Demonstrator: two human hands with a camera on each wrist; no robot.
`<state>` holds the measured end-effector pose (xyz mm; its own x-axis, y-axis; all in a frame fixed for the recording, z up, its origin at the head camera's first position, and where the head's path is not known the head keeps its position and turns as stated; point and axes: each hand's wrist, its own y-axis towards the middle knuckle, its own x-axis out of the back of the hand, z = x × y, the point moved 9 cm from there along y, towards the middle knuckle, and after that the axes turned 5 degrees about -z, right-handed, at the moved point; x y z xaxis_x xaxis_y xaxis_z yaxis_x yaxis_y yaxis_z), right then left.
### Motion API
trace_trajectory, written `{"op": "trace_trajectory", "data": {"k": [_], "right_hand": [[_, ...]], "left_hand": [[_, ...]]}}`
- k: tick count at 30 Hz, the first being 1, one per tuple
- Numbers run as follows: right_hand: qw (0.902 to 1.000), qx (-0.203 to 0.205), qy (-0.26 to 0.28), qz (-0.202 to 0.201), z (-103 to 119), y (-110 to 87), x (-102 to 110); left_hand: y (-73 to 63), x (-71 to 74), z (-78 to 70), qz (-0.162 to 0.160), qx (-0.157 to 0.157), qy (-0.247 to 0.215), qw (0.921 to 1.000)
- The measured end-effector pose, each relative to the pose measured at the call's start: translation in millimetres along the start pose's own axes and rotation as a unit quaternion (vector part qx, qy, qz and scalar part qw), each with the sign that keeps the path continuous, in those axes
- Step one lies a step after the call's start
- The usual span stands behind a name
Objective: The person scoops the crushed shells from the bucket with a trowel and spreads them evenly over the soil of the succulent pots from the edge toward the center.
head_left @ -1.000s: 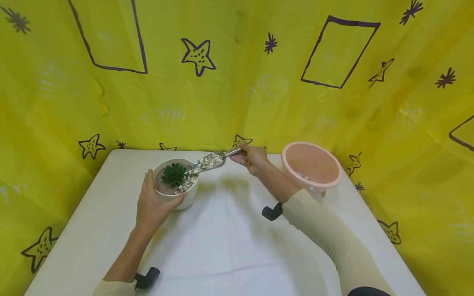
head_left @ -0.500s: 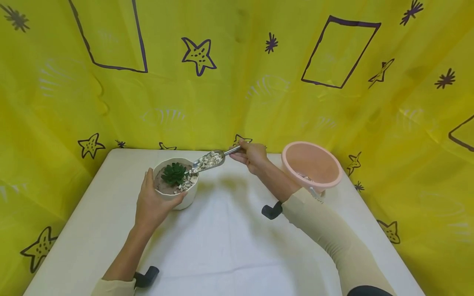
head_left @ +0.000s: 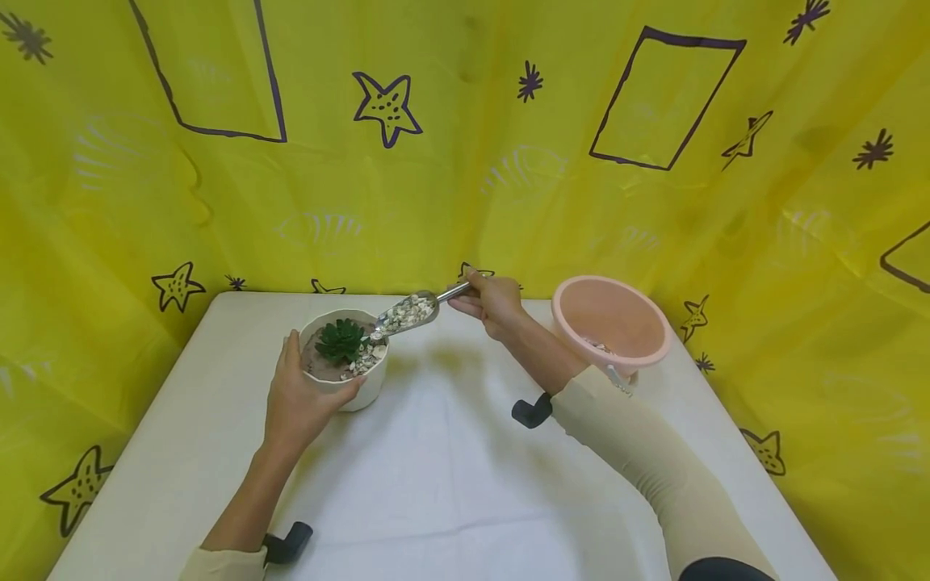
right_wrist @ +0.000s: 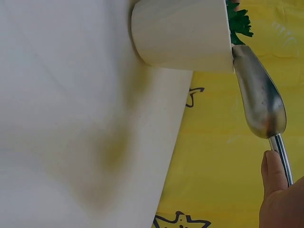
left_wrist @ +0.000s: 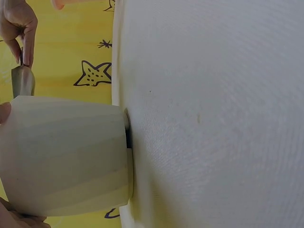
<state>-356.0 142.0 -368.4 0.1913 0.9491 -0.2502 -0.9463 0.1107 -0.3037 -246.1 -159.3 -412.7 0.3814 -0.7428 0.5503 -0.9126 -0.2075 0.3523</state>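
A white flower pot (head_left: pixel 368 394) stands at the back left of the table, holding a green succulent (head_left: pixel 339 340) in greyish-brown soil. Pale pebbles (head_left: pixel 366 361) cover the soil's right side. My left hand (head_left: pixel 298 407) grips the pot from the left and front, thumb across its near side. Over the pot's right rim slants a metal scoop (right_wrist: pixel 260 97), its tip low beside the succulent and more pebbles (head_left: pixel 410 311) in its bowl. My right hand (head_left: pixel 497 305) pinches the raised handle. In the left wrist view, the pot (left_wrist: pixel 66 156) hides most of the left hand.
A pink bucket (head_left: pixel 610 311) stands at the back right, beyond the right forearm, with some pebbles (head_left: pixel 597 347) at its bottom. A yellow patterned curtain (head_left: pixel 450 186) hangs right behind the white-covered table (head_left: pixel 436 476).
My right hand has lifted the scoop's handle slightly, so the scoop slopes a little more steeply into the pot. The left hand and pot have stayed in place.
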Motion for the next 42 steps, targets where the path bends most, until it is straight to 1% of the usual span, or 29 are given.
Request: {"op": "trace_trajectory", "data": {"k": [7, 17, 23, 32, 35, 37, 42], "right_hand": [[1.0, -0.002, -0.008, -0.003, -0.1, -0.1, 0.4], [1.0, 0.0, -0.009, 0.004, -0.1, 0.3, 0.3], [0.9999, 0.0, -0.011, 0.001, 0.8, 0.3, 1.7], [0.9999, 0.007, 0.0, -0.007, 1.0, 2.1, 4.0], [1.0, 0.006, 0.0, -0.007, 0.9, 1.6, 3.9], [1.0, 0.005, 0.0, -0.006, 0.4, 1.5, 3.8], [1.0, 0.002, 0.001, -0.006, -0.6, 1.5, 4.0]], "left_hand": [[0.3, -0.7, 1.7, 0.004, 0.006, 0.001, 1.0], [0.6, -1.5, 2.4, 0.002, 0.004, -0.001, 1.0], [0.6, -0.8, 1.3, 0.0, 0.0, -0.002, 1.0], [0.6, -1.4, 0.6, 0.008, -0.002, -0.007, 0.9999], [-0.8, -1.8, 0.1, 0.011, 0.01, -0.017, 0.9997], [-2.8, -2.8, 0.6, 0.009, 0.028, -0.025, 0.9993], [-8.7, -6.5, 0.4, -0.017, 0.068, -0.036, 0.9969]]}}
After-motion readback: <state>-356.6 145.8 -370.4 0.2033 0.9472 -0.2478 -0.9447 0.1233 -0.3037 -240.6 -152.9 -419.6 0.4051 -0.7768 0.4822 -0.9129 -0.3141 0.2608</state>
